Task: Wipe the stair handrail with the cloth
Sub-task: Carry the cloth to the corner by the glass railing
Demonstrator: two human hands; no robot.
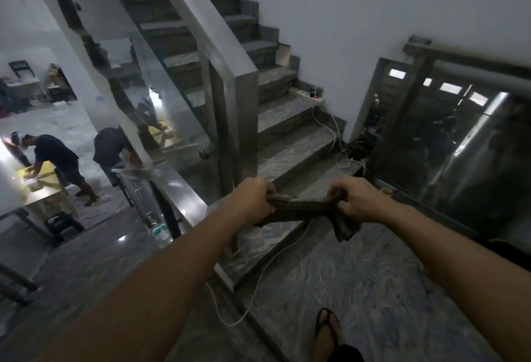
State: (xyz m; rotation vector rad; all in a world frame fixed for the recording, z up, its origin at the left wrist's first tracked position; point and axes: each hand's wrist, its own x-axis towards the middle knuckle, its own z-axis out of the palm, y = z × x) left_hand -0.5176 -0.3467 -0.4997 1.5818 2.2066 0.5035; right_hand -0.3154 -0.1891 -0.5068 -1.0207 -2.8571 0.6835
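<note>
A dark, bunched cloth (298, 209) is stretched between both of my hands in front of me. My left hand (251, 201) grips its left end and my right hand (355, 199) grips its right end, with a loose corner hanging below the right hand. The steel stair handrail (212, 37) rises up and to the left above a glass panel, ending in a square post (241, 120) just beyond my left hand. The cloth is held apart from the rail, above the landing.
Stone steps (290, 132) climb ahead with a power strip (307, 94) and white cables trailing down onto the landing. A glass barrier (459, 143) stands at the right. Two people work at a table (37, 183) below left. My sandalled foot (327, 330) is on the floor.
</note>
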